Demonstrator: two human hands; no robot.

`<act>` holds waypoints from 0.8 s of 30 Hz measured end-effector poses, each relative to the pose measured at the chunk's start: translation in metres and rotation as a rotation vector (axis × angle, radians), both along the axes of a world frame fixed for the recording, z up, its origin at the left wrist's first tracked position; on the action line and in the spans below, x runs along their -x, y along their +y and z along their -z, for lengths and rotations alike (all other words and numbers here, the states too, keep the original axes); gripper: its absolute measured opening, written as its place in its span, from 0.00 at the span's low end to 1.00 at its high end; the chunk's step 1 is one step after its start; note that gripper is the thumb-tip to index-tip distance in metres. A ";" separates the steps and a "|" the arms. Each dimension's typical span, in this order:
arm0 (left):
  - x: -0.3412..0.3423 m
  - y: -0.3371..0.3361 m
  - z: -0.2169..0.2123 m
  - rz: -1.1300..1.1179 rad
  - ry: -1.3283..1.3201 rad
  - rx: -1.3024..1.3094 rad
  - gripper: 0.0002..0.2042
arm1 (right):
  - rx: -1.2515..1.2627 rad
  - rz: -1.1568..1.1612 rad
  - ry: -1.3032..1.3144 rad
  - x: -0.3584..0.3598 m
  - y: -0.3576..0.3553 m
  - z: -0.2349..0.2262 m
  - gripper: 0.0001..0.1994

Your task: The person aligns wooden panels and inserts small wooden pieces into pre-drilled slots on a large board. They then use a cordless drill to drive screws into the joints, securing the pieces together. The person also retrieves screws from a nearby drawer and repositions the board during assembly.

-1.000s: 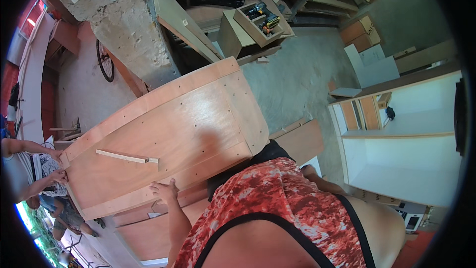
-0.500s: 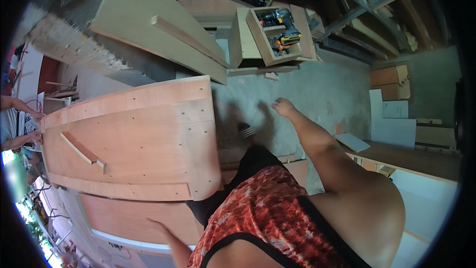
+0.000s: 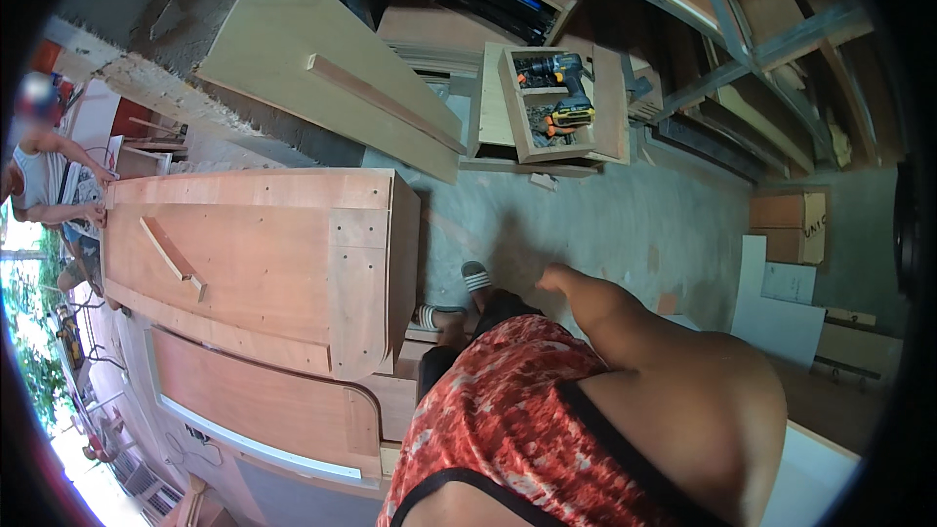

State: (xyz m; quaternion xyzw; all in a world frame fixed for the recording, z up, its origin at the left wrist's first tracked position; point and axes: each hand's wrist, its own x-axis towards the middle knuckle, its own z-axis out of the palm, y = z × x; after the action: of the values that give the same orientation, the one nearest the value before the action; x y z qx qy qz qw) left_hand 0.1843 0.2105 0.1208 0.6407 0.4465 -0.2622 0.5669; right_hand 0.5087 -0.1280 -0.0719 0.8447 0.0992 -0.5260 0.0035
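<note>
My right hand (image 3: 553,277) hangs over the grey floor, apart from every object around it. Its fingers are foreshortened and mostly hidden, so their pose is unclear. My left hand is out of the picture. To my left lies a large plywood panel assembly (image 3: 234,263), boxed at its near end and dotted with fasteners. On top of it rests a short wooden strip (image 3: 168,249) with a small block at one end. At the assembly's far left end a co-worker's hands (image 3: 98,195) touch its edge.
Ahead, an open wooden box (image 3: 517,127) holds a cordless drill (image 3: 571,83) and other tools. A long pale board (image 3: 332,68) leans beside it. Framed panels (image 3: 264,400) lie below the assembly. White sheets (image 3: 781,303) and cardboard boxes (image 3: 786,224) stand at right.
My view has shifted, and the assembly's boxed end now shows more. My right hand sits lower in the picture. My left hand has left the view. Both striped slippers now show.
</note>
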 end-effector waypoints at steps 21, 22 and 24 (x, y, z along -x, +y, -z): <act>-0.222 -0.053 0.074 -0.193 0.043 -0.083 0.29 | -0.695 0.889 -0.488 -0.459 -0.027 0.066 0.23; -0.248 -0.064 0.068 -0.177 0.045 0.003 0.29 | -0.649 0.927 -0.375 -0.463 -0.021 0.081 0.21; -0.285 -0.079 0.071 0.042 0.032 -0.054 0.28 | -0.654 0.968 -0.274 -0.468 -0.024 0.112 0.23</act>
State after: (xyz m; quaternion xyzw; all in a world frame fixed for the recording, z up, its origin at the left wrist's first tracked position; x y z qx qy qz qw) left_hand 0.4693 0.1319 0.0497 0.6606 0.4492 -0.2721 0.5364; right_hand 0.9771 -0.1519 -0.1841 0.8112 -0.1414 -0.2962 -0.4840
